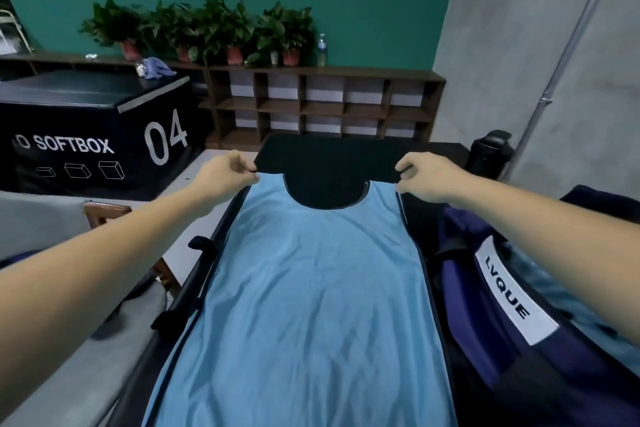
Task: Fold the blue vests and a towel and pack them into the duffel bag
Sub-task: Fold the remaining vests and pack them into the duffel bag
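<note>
My left hand [230,172] and right hand [424,180] each pinch a shoulder strap of one light-blue, dark-trimmed mesh vest [308,288], spread flat along the black padded desk [329,156]. Even tension at both corners should keep the fold square. One navy fabric duffel bag [485,288] sits just right; more blue cloth beyond it is uncountable.

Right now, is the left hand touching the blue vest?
Touching. The head view shows the left hand pinching the shoulder corner of the blue vest between its fingers, with no gap visible.
</note>
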### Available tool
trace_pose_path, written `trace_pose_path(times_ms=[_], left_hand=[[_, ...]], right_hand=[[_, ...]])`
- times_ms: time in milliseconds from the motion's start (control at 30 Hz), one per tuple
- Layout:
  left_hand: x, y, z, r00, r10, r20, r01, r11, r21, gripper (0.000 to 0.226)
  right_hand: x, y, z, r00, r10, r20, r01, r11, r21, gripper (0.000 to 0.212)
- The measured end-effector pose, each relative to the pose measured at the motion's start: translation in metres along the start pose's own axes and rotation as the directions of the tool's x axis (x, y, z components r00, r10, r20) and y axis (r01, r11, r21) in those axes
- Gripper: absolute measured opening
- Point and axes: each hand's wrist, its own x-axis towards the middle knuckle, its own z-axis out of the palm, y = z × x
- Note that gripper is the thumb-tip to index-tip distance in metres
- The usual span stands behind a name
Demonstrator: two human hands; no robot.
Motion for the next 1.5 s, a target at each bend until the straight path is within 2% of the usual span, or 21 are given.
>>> trace_pose_path(times_ms=[133,300,400,533,600,767,900,1100,1267,1367,1500], left_hand=[[-0.062,0.000,0.001,0.990,0.020,0.137,-0.032,0.996,0.086,0.014],[-0.139,-0.008,-0.004,0.966,0.052,0.252,-0.102,0.977,0.188,0.011],[-0.174,-0.017,-0.010,0.956,0.042,0.292,-0.127,0.952,0.280,0.011],[-0.202,-0.031,-0.020,0.947,0.041,0.319,-0.172,0.903,0.394,0.009],[-0.212,-0.044,-0.027,0.940,0.025,0.340,-0.182,0.880,0.440,0.010],[-0.223,-0.061,-0.045,0.940,-0.052,0.336,-0.144,0.835,0.532,0.011],[-0.221,-0.057,-0.049,0.937,-0.106,0.334,-0.100,0.833,0.544,0.015],[-0.201,-0.039,-0.034,0.978,-0.025,0.209,-0.088,0.852,0.516,0.015],[-0.178,-0.028,-0.012,0.975,0.036,0.219,-0.141,0.862,0.486,0.013],[-0.165,-0.029,0.002,0.972,0.018,0.235,-0.133,0.865,0.484,0.010],[-0.148,-0.035,0.020,0.969,-0.003,0.249,-0.121,0.867,0.483,0.010]], right_hand=[[-0.062,-0.012,0.014,0.991,-0.114,0.062,0.121,0.987,-0.107,0.039],[-0.143,-0.012,0.045,0.957,-0.253,0.143,0.271,0.954,-0.126,0.029],[-0.184,-0.007,0.067,0.925,-0.345,0.160,0.363,0.927,-0.099,0.022],[-0.219,0.011,0.094,0.899,-0.402,0.176,0.413,0.910,-0.028,0.017],[-0.225,0.020,0.100,0.900,-0.403,0.165,0.412,0.911,-0.023,0.016],[-0.229,0.039,0.102,0.919,-0.351,0.178,0.378,0.914,-0.150,0.008],[-0.229,0.043,0.102,0.929,-0.314,0.196,0.345,0.926,-0.155,0.009],[-0.218,0.027,0.096,0.953,-0.293,0.077,0.298,0.952,-0.072,0.003],[-0.156,0.007,0.081,0.974,-0.223,0.037,0.224,0.974,-0.022,0.006],[-0.102,-0.010,0.066,0.978,-0.203,0.043,0.207,0.972,-0.113,0.014],[-0.023,-0.016,0.057,0.994,-0.104,0.041,0.111,0.961,-0.255,0.020]])
